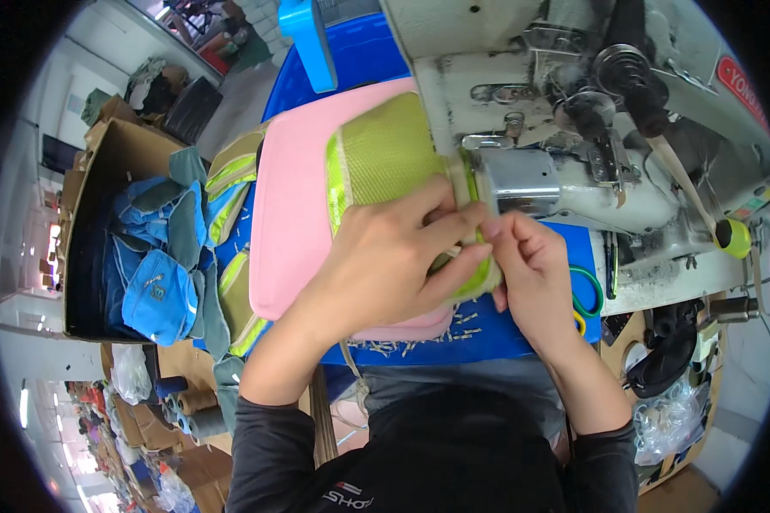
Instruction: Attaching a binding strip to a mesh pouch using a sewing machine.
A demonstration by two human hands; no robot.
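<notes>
A yellow-green mesh fabric piece with pale binding along its edge lies on a pink board, beside the sewing machine and its metal cylinder arm. Over the fabric's lower part rests my left hand, its fingers closed on the bound edge. My right hand pinches the same edge from the other side, thumb and forefinger meeting the left fingertips. Between the hands, the exact fold of the edge is partly hidden by my fingers.
At the left, a cardboard box holds blue and grey fabric pieces. More green and tan pieces hang beside the board. Green-handled scissors and thread scraps lie on the blue surface. A light-blue plastic post stands behind.
</notes>
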